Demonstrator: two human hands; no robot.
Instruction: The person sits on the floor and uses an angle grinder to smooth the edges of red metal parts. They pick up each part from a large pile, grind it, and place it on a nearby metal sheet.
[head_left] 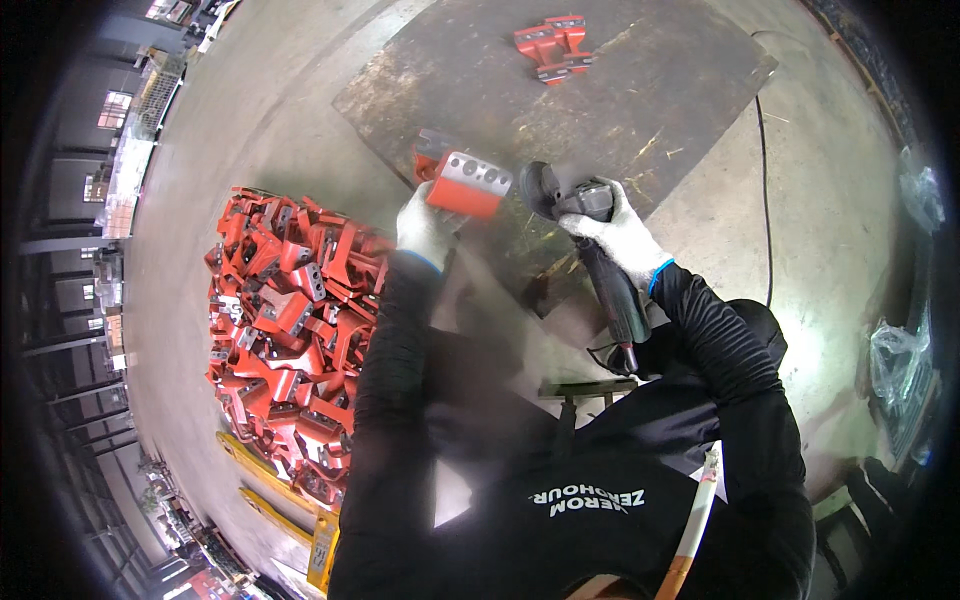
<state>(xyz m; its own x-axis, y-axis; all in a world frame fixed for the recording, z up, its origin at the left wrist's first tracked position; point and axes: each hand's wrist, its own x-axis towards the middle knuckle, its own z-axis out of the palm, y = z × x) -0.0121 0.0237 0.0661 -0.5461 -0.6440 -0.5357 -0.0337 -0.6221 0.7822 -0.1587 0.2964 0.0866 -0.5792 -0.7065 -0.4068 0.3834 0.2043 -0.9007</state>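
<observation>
My left hand (422,222), in a white glove, grips a red metal bracket (466,190) with a bare grey face pierced by several holes. The bracket is raised over the near left edge of a dark plate. In my gloved right hand (622,232) is an angle grinder (610,285), held around its head and body. Its disc (540,190) faces the bracket, with a narrow gap between them. The disc looks slightly blurred; whether it spins I cannot tell. The grinder's rear end and cord point toward my lap.
A large heap of red brackets (300,320) lies to my left, with yellow pallet-jack forks (265,475) near it. Two or so finished-looking red brackets (553,45) rest on the far part of the dark plate (430,100). A black cable (766,200) runs along the floor at right.
</observation>
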